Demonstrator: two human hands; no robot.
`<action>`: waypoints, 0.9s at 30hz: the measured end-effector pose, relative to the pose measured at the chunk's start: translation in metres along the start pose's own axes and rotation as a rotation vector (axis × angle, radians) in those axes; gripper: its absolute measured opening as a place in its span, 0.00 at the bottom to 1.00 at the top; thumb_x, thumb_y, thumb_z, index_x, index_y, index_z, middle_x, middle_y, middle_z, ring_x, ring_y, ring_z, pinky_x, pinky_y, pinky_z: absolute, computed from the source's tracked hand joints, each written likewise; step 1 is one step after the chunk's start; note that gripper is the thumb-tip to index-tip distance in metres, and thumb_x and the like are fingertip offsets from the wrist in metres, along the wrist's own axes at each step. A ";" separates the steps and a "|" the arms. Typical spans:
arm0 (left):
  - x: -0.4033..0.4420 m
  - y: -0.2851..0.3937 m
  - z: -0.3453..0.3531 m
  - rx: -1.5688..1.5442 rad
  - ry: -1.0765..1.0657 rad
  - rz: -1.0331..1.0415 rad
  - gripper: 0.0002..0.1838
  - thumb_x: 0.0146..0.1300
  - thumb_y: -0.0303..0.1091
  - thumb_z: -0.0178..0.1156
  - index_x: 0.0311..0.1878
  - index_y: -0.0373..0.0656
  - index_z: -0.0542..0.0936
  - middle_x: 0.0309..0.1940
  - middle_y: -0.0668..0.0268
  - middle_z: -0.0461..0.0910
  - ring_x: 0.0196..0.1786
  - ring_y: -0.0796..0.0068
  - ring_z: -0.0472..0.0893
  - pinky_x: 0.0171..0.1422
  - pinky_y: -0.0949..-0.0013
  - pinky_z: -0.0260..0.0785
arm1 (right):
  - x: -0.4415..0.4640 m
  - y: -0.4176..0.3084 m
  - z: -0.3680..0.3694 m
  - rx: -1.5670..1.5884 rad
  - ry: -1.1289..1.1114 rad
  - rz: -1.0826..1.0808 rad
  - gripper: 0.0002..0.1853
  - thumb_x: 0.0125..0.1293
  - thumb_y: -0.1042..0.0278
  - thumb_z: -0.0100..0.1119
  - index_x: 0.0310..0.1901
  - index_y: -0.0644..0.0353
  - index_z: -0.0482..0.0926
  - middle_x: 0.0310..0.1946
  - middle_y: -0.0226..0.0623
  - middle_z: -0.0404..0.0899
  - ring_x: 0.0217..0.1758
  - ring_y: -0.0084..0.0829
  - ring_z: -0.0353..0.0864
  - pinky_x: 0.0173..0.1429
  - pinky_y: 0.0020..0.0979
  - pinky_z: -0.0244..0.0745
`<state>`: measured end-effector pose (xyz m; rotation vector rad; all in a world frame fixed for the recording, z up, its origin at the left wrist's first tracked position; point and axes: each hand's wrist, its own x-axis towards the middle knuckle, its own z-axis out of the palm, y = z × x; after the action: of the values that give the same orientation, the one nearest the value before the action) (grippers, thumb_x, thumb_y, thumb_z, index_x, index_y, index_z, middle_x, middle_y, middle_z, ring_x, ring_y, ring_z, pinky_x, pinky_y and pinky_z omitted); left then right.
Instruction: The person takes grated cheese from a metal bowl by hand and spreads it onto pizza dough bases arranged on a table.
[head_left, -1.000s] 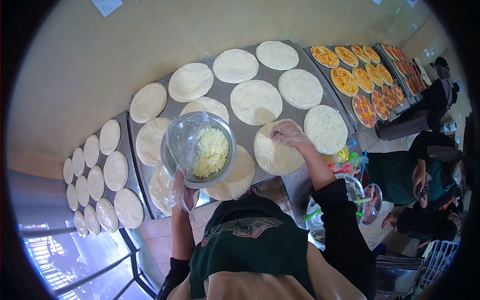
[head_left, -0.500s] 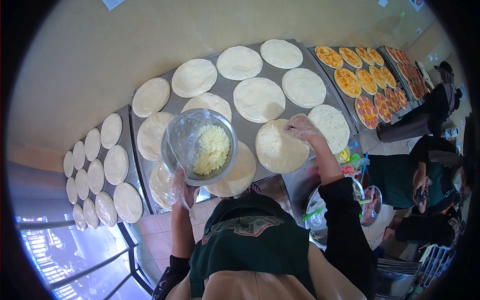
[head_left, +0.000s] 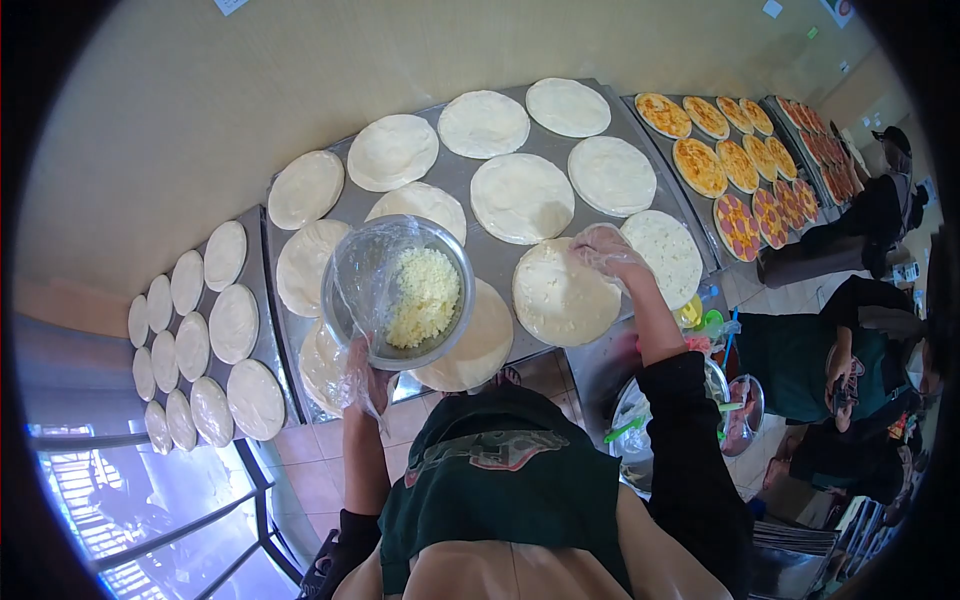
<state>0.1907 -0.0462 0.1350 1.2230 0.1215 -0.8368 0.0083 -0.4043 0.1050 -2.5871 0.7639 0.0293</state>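
Clamped at one side by our left grip (head_left: pixel 370 378), the bowl (head_left: pixel 425 232) could tip; we cannot tell if our right grip (head_left: pixel 608 250) near the dough (head_left: pixel 562 302) is closed.

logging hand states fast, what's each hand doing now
Left hand: holding the round silver metal bowl of pale crumbly topping.
Right hand: whether open or closed cannot be told.

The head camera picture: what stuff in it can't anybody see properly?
All in the head view:
Left hand: partly hidden under the metal bowl.
Right hand: its back and the angle hide whether it holds anything.
Dough round beyond the bowl: the bowl covers its nearer part.
Metal pan: the black sleeve blocks part of it.
Wall paper: cut off by the top edge; too small to read.
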 end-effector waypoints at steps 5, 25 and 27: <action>0.001 0.000 -0.001 -0.009 -0.003 0.006 0.22 0.58 0.41 0.45 0.51 0.35 0.60 0.43 0.54 0.70 0.41 0.63 0.76 0.38 0.64 0.75 | 0.002 -0.011 -0.004 0.139 -0.089 0.040 0.06 0.47 0.71 0.56 0.29 0.57 0.78 0.28 0.39 0.76 0.34 0.33 0.75 0.41 0.29 0.68; -0.001 0.008 0.003 -0.043 -0.025 -0.037 0.22 0.58 0.41 0.46 0.51 0.35 0.61 0.42 0.56 0.70 0.42 0.66 0.74 0.40 0.65 0.72 | -0.037 0.009 -0.009 -0.062 -0.120 0.143 0.10 0.48 0.71 0.52 0.34 0.56 0.78 0.32 0.42 0.76 0.38 0.35 0.75 0.44 0.31 0.68; -0.001 0.007 0.002 -0.034 -0.033 -0.034 0.22 0.58 0.41 0.45 0.51 0.35 0.61 0.43 0.56 0.70 0.42 0.66 0.74 0.40 0.65 0.72 | -0.036 0.013 -0.010 -0.038 -0.085 0.166 0.09 0.49 0.72 0.52 0.34 0.56 0.78 0.31 0.42 0.76 0.37 0.35 0.76 0.43 0.31 0.69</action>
<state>0.1941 -0.0472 0.1418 1.1780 0.1297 -0.8810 -0.0296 -0.3998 0.1134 -2.5325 0.9524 0.2047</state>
